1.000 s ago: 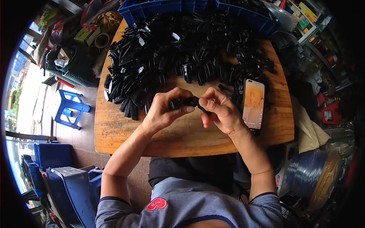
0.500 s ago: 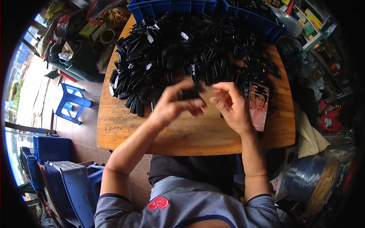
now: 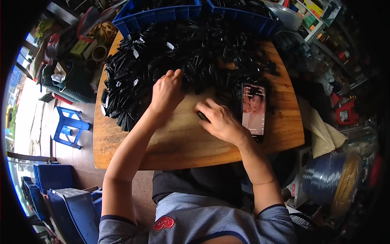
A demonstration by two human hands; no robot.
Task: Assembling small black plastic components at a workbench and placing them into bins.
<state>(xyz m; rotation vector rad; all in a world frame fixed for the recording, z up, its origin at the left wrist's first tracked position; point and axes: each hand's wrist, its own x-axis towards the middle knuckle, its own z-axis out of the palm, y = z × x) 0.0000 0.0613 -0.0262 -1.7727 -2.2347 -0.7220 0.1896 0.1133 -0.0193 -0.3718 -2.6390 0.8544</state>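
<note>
A wide heap of small, glossy black plastic pieces (image 3: 154,53) covers the far half of the wooden table (image 3: 183,150). My left hand (image 3: 165,93) is at the heap's near edge, its fingers drawn together; whatever they pinch is hidden. Over the bare wood in front of the heap, my right hand (image 3: 223,124) curls palm down around a small black plastic piece (image 3: 202,116), of which only a bit shows under the fingers. Just right of that hand, a phone (image 3: 254,110) with a lit screen lies face up on the table.
Two blue crates (image 3: 158,14) with black pieces in them stand behind the heap. On the floor to the left are a blue plastic stool (image 3: 70,126) and stacked blue bins (image 3: 75,207). A wrapped spool (image 3: 325,183) and a beige cloth (image 3: 321,130) are to the right.
My hands have separated: the left went up and left to the heap, the right came down and left over the wood. The whole view has shifted slightly.
</note>
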